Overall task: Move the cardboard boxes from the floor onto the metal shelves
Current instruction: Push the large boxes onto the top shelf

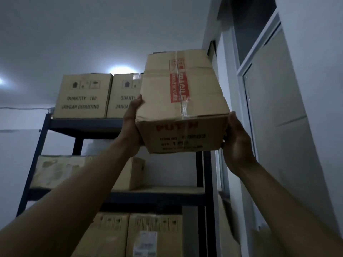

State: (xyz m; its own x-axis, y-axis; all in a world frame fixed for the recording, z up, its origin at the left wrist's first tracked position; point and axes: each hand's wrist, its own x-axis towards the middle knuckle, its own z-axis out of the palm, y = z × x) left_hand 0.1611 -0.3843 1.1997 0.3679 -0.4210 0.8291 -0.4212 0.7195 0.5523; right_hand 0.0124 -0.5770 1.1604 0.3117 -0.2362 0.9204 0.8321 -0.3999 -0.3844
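I hold the taped brown cardboard box (pixel 182 108) overhead, left hand (pixel 132 123) and right hand (pixel 236 141) clamping its sides, level with the dark metal shelving's (pixel 83 125) top tier. Next: slide it beside the two printed cartons (pixel 83 95).

Dim room: white walls (pixel 22 151), a glowing ceiling lamp (pixel 120 69), perhaps a framed door (pixel 274 112) at right.

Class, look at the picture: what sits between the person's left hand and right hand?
In the head view, the taped cardboard box sits between them: the left hand grips its left side and the right hand its right, held up by the top shelf.
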